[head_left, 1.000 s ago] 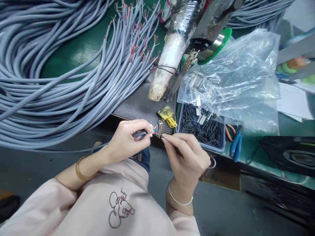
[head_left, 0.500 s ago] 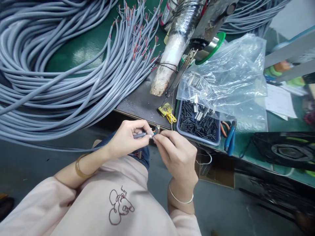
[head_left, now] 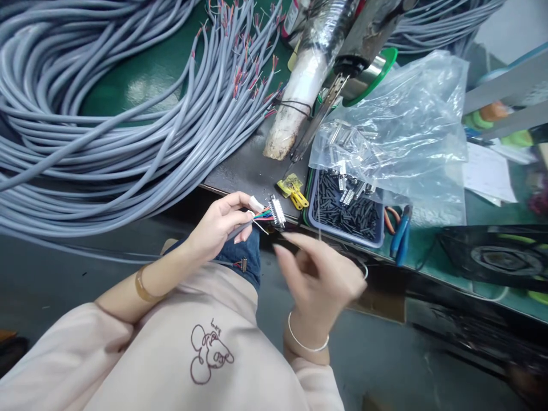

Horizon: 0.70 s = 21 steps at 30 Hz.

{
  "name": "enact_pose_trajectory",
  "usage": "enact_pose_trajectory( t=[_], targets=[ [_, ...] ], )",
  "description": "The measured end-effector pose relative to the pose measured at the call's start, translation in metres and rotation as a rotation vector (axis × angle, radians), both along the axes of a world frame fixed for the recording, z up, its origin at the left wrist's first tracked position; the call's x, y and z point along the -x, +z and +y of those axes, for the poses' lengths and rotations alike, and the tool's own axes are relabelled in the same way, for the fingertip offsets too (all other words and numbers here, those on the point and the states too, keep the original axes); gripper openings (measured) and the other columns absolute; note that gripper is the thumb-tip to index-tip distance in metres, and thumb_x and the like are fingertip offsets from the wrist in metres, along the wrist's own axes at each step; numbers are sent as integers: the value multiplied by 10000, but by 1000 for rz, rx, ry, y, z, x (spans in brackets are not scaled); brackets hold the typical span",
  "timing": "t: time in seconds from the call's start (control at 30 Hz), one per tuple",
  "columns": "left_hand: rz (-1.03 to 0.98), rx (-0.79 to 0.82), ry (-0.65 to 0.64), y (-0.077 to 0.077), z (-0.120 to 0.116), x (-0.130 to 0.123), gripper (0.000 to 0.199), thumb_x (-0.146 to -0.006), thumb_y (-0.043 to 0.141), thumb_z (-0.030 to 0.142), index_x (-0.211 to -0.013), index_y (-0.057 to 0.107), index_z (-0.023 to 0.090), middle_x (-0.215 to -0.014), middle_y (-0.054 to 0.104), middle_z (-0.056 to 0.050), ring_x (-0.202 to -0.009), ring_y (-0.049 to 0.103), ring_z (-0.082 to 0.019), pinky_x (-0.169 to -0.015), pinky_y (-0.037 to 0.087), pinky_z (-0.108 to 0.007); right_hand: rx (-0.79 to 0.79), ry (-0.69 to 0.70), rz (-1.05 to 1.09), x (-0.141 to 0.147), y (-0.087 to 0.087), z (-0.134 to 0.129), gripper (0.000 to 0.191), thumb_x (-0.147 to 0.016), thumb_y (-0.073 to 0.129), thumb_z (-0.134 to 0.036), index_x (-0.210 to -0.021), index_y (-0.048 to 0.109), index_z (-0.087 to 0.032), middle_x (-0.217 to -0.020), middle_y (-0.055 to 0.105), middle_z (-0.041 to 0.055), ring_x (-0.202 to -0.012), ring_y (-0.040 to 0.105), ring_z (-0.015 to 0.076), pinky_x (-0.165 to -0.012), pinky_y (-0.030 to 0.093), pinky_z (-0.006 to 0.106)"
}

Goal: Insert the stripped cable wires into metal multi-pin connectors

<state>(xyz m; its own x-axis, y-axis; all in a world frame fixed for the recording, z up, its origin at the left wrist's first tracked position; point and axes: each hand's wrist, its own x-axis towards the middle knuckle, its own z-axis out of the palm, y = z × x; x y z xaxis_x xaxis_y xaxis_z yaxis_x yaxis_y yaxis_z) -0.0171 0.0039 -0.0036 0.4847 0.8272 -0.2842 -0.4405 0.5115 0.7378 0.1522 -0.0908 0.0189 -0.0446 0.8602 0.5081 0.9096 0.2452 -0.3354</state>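
My left hand (head_left: pixel 225 225) pinches a grey cable (head_left: pixel 234 232) close to its stripped end, with white coverings on the thumb and a fingertip. Short coloured wires (head_left: pixel 263 216) fan out from this cable into a metal multi-pin connector (head_left: pixel 277 211), which sits just beyond the fingers above the bench's front edge. To the right, apart from the connector, is my right hand (head_left: pixel 321 268), blurred, its fingers curled and thumb and forefinger tips slightly apart. A thin strand of solder wire (head_left: pixel 319 220) runs down into it; the exact grip is hidden. Over the bench, a soldering iron (head_left: pixel 319 117) points down towards the connector.
Bundled grey cables (head_left: pixel 141 154) cover the left side. A blue tray (head_left: pixel 381 237) holds black tubing pieces, partly under a plastic bag (head_left: pixel 411 131) of connectors. Yellow clips (head_left: pixel 295 194), blue-handled pliers (head_left: pixel 401 237) and a solder spool (head_left: pixel 372 80) are nearby. Another wired connector (head_left: pixel 244 264) lies by my lap.
My right hand has drawn back to the right, away from the connector, and the solder wire shifted with it. My left hand has tilted the cable, bringing the connector's pin row into sight.
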Motion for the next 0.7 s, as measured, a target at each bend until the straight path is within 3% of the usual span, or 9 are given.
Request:
enact_pose_trajectory(
  t=[0.1, 0.17, 0.3, 0.37, 0.5, 0.57, 0.7],
  targets=[
    [30, -107, -1, -3, -3, 1, 73, -773, 700, 177, -833, 667, 151, -702, 601, 35, -457, 513, -40, -438, 404, -167, -38, 76, -114, 19, -3, 21, 166, -992, 628, -237, -855, 702, -180, -535, 602, -54, -432, 453, 72, -513, 371, 239],
    [105, -270, -18, -5, -5, 4, 63, -816, 703, 189, -864, 696, 149, -758, 647, 4, -514, 549, -54, -491, 464, -175, -46, 96, -113, 22, -3, 25, 188, -1003, 599, -200, -840, 691, -177, -581, 651, -39, -466, 494, 70, -537, 379, 230],
    [278, -677, -93, -5, -8, 10, 90, -872, 679, 170, -885, 767, 157, -884, 763, -64, -683, 661, -107, -638, 550, -201, 15, 77, 15, 15, 6, 17, 180, -989, 612, -214, -826, 688, -195, -569, 624, -56, -469, 500, 66, -528, 384, 210],
    [310, -778, -118, -4, -10, 11, 107, -883, 678, 175, -878, 784, 163, -839, 780, -61, -717, 684, -121, -676, 555, -206, 2, 16, 99, 6, 13, 12, 212, -988, 601, -235, -795, 687, -212, -583, 631, -59, -455, 491, 66, -495, 372, 212],
    [362, -664, -143, -2, -12, 8, 100, -857, 683, 189, -815, 758, 140, -700, 736, -38, -560, 602, -88, -524, 468, -180, -151, -334, 85, -32, 16, 24, 240, -963, 632, -335, -765, 706, -220, -586, 626, -42, -460, 470, 90, -499, 365, 250],
    [362, -568, -152, 1, -13, 5, 87, -842, 677, 189, -825, 742, 134, -666, 712, -29, -518, 567, -79, -484, 438, -175, -18, -364, 6, -60, 10, 40, 284, -953, 635, -402, -747, 697, -217, -671, 672, 6, -591, 576, 138, -603, 423, 285],
    [301, -507, -111, 7, -11, -3, 123, -818, 699, 205, -899, 758, 134, -779, 759, -62, -554, 572, -78, -518, 463, -188, 237, -329, -16, -108, -4, 70, 341, -899, 678, -507, -705, 663, -227, -702, 664, 29, -643, 580, 183, -646, 426, 329]
  ],
)
